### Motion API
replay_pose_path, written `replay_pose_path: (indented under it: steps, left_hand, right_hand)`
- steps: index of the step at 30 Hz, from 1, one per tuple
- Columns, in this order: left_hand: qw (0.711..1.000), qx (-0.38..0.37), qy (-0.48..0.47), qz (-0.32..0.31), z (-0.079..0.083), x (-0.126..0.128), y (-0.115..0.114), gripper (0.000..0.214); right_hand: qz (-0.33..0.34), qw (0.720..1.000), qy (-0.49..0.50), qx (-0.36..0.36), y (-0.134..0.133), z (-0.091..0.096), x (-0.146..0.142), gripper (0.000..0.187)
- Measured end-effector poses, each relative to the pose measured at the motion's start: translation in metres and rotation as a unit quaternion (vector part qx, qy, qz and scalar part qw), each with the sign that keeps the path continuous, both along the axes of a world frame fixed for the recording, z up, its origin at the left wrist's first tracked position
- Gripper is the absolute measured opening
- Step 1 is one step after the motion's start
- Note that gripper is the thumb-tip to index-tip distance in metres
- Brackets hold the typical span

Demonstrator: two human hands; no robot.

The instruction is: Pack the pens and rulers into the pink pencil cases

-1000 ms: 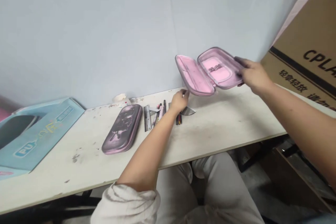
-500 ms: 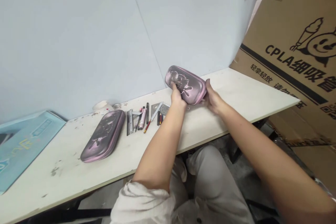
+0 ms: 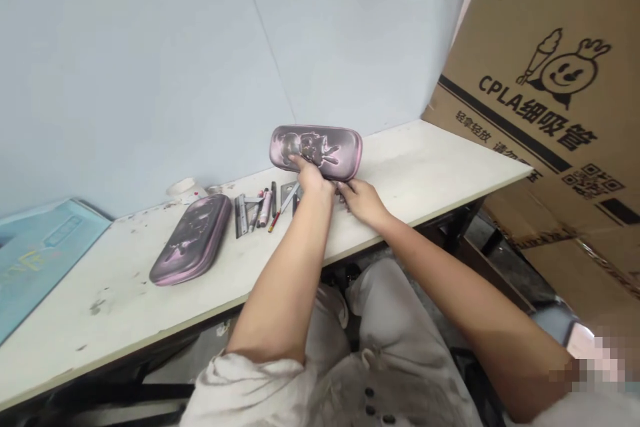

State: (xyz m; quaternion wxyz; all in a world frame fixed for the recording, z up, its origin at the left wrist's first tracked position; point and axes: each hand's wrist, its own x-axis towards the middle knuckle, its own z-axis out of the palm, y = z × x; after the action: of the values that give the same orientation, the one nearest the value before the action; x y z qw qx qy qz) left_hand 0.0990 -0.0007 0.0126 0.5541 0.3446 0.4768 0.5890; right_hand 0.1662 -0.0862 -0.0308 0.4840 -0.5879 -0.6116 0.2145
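A dark pencil case with pink edges and a raised cartoon figure is held up over the table, its decorated face towards me. My left hand grips it from below, thumb on the front and the other fingers hidden behind. Just under the case's lower right edge, my right hand has its fingers curled in a pinch; what is between the fingertips is hidden. A second, matching pencil case lies shut on the table to the left. Between the cases lie a ruler, a pink marker and several pens, partly behind my left forearm.
The white table runs along a pale wall. A light-blue box lies at its left end, and a roll of white tape stands by the wall. A large cardboard box leans at the right.
The held pencil case has turned closer to level and moved left. My right hand has shifted from its right end to beneath its lower edge. The view has swung slightly right.
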Motion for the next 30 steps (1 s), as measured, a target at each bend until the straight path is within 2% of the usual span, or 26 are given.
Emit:
replay_pose_path:
  steps: [2, 4, 7, 9, 11, 14, 17, 21, 23, 24, 25, 26, 27, 28, 30]
  left_hand:
    - [0.998, 0.014, 0.016, 0.055, 0.000, -0.003, -0.002, 0.077]
    - [0.993, 0.038, 0.065, 0.090, 0.000, -0.006, -0.004, 0.076]
    - [0.970, 0.132, 0.183, 0.096, 0.002, -0.008, -0.006, 0.073]
    - [0.943, 0.205, 0.254, 0.066, 0.007, -0.003, -0.009, 0.071]
    - [0.915, 0.245, 0.320, 0.018, 0.013, 0.009, -0.012, 0.072]
    - [0.871, 0.244, 0.420, -0.078, 0.023, 0.036, -0.022, 0.071]
    - [0.818, 0.286, 0.469, -0.171, 0.031, 0.058, -0.038, 0.067]
    - [0.707, 0.377, 0.521, -0.294, 0.039, 0.062, -0.059, 0.065]
    - [0.650, 0.376, 0.527, -0.400, 0.042, 0.058, -0.063, 0.061]
    - [0.627, 0.361, 0.522, -0.452, 0.042, 0.056, -0.062, 0.058]
    - [0.617, 0.336, 0.512, -0.494, 0.042, 0.054, -0.060, 0.055]
    - [0.625, 0.304, 0.500, -0.518, 0.041, 0.052, -0.056, 0.051]
    - [0.653, 0.265, 0.483, -0.520, 0.038, 0.050, -0.050, 0.048]
    - [0.698, 0.224, 0.461, -0.500, 0.034, 0.049, -0.044, 0.045]
    - [0.803, 0.157, 0.404, -0.410, 0.021, 0.045, -0.029, 0.044]
  right_hand:
    - [-0.047, 0.984, -0.174, 0.013, -0.014, 0.005, 0.003, 0.031]
    - [-0.080, 0.946, -0.315, 0.019, -0.029, 0.011, 0.013, 0.030]
    - [-0.092, 0.894, -0.438, 0.020, -0.049, 0.021, 0.044, 0.029]
    - [-0.104, 0.871, -0.480, 0.010, -0.060, 0.029, 0.071, 0.028]
    - [-0.108, 0.854, -0.508, 0.013, -0.070, 0.040, 0.100, 0.027]
    - [-0.103, 0.846, -0.524, 0.013, -0.080, 0.061, 0.138, 0.027]
    - [-0.110, 0.837, -0.537, 0.001, -0.086, 0.085, 0.171, 0.027]
    - [-0.174, 0.798, -0.578, -0.003, -0.090, 0.108, 0.216, 0.025]
    - [-0.150, 0.797, -0.585, -0.009, -0.087, 0.115, 0.227, 0.023]
    - [-0.117, 0.804, -0.583, -0.012, -0.082, 0.117, 0.228, 0.022]
    - [-0.076, 0.811, -0.580, -0.015, -0.075, 0.119, 0.225, 0.021]
    - [-0.030, 0.816, -0.577, -0.020, -0.066, 0.120, 0.220, 0.020]
    - [0.012, 0.819, -0.573, -0.026, -0.055, 0.121, 0.212, 0.019]
    - [0.049, 0.818, -0.572, -0.039, -0.042, 0.122, 0.203, 0.019]
    - [0.082, 0.819, -0.566, -0.058, -0.014, 0.124, 0.185, 0.020]
